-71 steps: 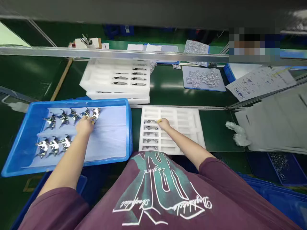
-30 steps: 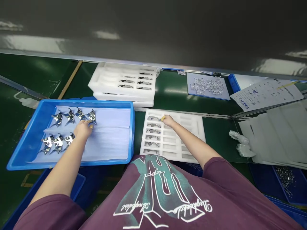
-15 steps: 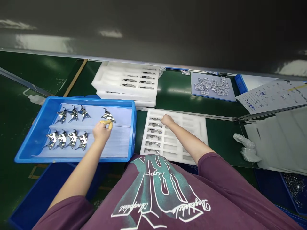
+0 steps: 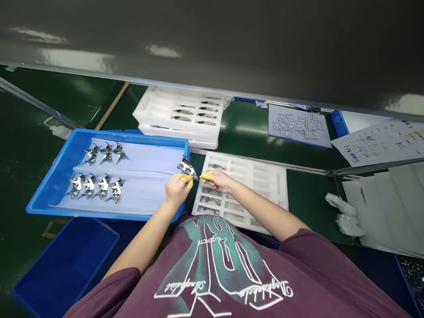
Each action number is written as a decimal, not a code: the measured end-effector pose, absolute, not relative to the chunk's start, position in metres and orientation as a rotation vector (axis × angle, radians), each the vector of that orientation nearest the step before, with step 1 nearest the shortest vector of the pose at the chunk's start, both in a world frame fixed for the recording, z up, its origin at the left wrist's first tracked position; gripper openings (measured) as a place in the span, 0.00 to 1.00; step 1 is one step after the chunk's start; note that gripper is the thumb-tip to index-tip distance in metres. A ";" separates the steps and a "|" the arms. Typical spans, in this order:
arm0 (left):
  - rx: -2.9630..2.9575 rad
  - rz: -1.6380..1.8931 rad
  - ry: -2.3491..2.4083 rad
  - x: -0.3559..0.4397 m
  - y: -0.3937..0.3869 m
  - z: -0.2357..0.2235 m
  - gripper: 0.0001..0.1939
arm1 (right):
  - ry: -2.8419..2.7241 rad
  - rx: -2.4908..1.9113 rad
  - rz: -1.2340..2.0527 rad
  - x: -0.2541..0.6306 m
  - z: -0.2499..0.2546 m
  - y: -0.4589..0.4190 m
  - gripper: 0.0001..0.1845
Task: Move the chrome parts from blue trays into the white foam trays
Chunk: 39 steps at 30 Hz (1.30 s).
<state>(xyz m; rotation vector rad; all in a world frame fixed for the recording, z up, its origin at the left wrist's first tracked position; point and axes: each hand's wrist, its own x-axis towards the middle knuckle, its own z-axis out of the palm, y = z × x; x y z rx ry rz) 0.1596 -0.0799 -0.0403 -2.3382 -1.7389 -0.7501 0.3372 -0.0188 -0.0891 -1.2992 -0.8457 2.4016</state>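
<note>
A shiny chrome part (image 4: 187,167), curved and pointed, is in the air between the blue tray and the white foam tray. My left hand (image 4: 177,189), with yellow finger covers, pinches its lower end. From the right, my right hand (image 4: 217,180) closes its covered fingertips on the same part's pointed tip. In the blue tray (image 4: 36,203), several similar chrome parts (image 4: 102,185) lie in two rows on white sheets. Under my right hand, the white foam tray (image 4: 281,185) holds slim chrome pieces (image 4: 210,201) in its left column of slots; some are hidden by the hand.
Behind stands a stack of white foam trays (image 4: 159,104) with more chrome pieces. Small grid-like pieces (image 4: 300,126) lie on a board at the back right. Written paper (image 4: 380,141) and crumpled plastic (image 4: 346,218) are to the right. A dark panel (image 4: 212,48) overhangs the bench.
My left hand has carried the chrome part up and rightward out of the blue tray. My right hand has moved slightly left and down from the foam tray's slots to meet it.
</note>
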 end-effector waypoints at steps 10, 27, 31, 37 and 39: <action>-2.376 -0.358 -2.029 0.097 -0.094 -0.019 0.09 | -0.981 -1.624 1.792 0.360 -0.127 0.024 0.05; -1.618 0.828 -2.541 -0.019 -0.128 0.054 0.09 | -1.466 -2.109 1.508 0.390 -0.208 0.055 0.09; -1.531 0.799 -2.713 -0.026 -0.126 0.058 0.14 | -1.654 -2.225 1.435 0.386 -0.202 0.054 0.08; -1.396 0.481 -2.902 -0.013 -0.122 0.057 0.10 | -1.712 -2.307 1.448 0.379 -0.195 0.060 0.06; -1.461 0.238 -2.893 0.002 -0.127 0.052 0.07 | -1.727 -2.294 1.469 0.380 -0.195 0.062 0.07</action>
